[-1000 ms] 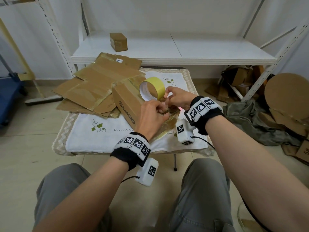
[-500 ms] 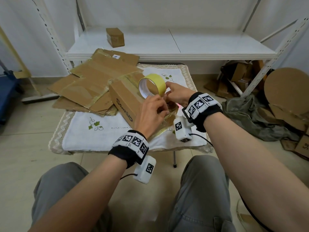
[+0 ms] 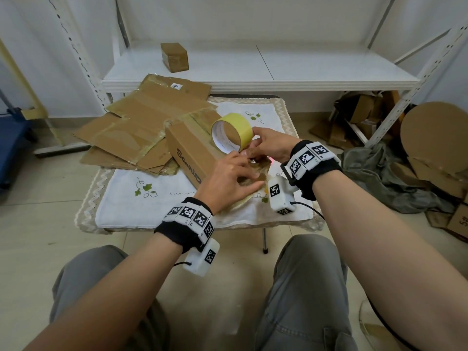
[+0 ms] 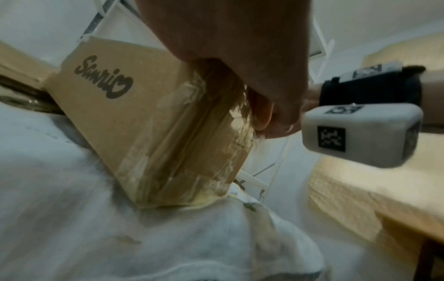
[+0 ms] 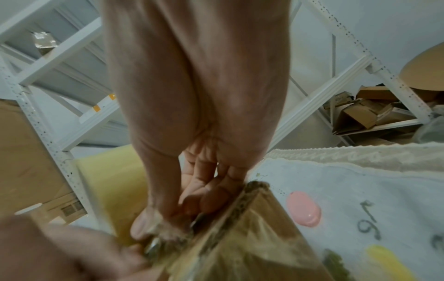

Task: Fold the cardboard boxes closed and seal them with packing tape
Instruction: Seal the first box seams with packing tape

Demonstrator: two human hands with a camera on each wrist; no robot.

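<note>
A brown cardboard box (image 3: pixel 187 150) printed "Sanrio" lies tilted on the white embroidered cloth (image 3: pixel 141 206); its near end is wrapped in glossy tape (image 4: pixel 192 133). A roll of yellow packing tape (image 3: pixel 235 122) stands on edge on the box top, held by my right hand (image 3: pixel 253 145) with a finger over its rim. My left hand (image 3: pixel 243 171) grips the box's near end, fingers curled over the top edge and thumb on the taped face. In the right wrist view my right hand (image 5: pixel 182 209) pinches at the box's edge (image 5: pixel 240 237), the yellow roll (image 5: pixel 103 180) behind it.
Several flattened cardboard sheets (image 3: pixel 141 127) are heaped on the table's left half. A small taped box (image 3: pixel 174 57) sits on the white shelf (image 3: pixel 278 72) behind. More boxes (image 3: pixel 364 115), a round cardboard piece (image 3: pixel 435 133) and a grey cloth (image 3: pixel 379 178) lie on the floor at right.
Both hands stay at the box's near end. My left fingers have shifted a little toward the right hand, and the roll has tilted slightly.
</note>
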